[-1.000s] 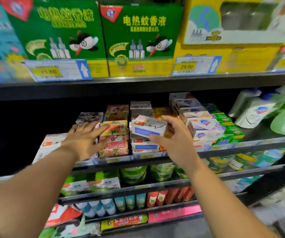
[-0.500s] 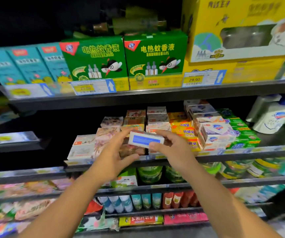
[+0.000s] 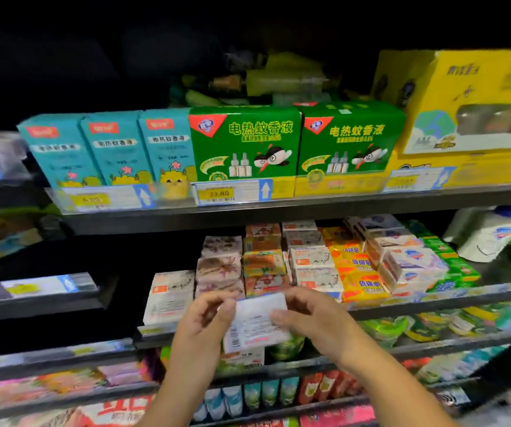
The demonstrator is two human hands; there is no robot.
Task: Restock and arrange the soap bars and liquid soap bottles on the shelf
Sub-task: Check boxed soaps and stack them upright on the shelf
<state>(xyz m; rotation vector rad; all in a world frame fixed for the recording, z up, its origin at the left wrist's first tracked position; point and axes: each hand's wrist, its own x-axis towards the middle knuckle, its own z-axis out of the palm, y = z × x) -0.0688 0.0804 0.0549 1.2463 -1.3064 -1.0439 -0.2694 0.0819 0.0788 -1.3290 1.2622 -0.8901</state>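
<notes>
**A:** In the head view, where was the soap box?

**B:** The white soap box (image 3: 257, 322) was up in front of the soap shelf (image 3: 433, 298), on the near side of its front rail. It was slightly tilted. Its printed back faced the camera, and a barcode showed at the lower left.

**A:** And the hands?

**B:** Both were clamped on it. The left hand (image 3: 205, 318) pinched the left edge with curled fingers. The right hand (image 3: 312, 315) gripped the right edge, fingers lying over the face.

**A:** What sat on that shelf behind it?

**B:** Stacked soap bars. A white stack (image 3: 171, 291) stood at the left end, with floral packs (image 3: 220, 266) just beside it. Farther right came yellow bars (image 3: 356, 272), then white-and-blue bars (image 3: 411, 266), then green bars (image 3: 451, 263). At the right end stood a white liquid soap bottle (image 3: 488, 238), rather blurred.

**A:** And on the shelf above?

**B:** Teal boxes (image 3: 112, 146) were on the left and two green boxes (image 3: 245, 143) in the middle. A large yellow box (image 3: 463, 100) stood on the right. A price tag (image 3: 229, 192) on the rail read 23.80.
</notes>
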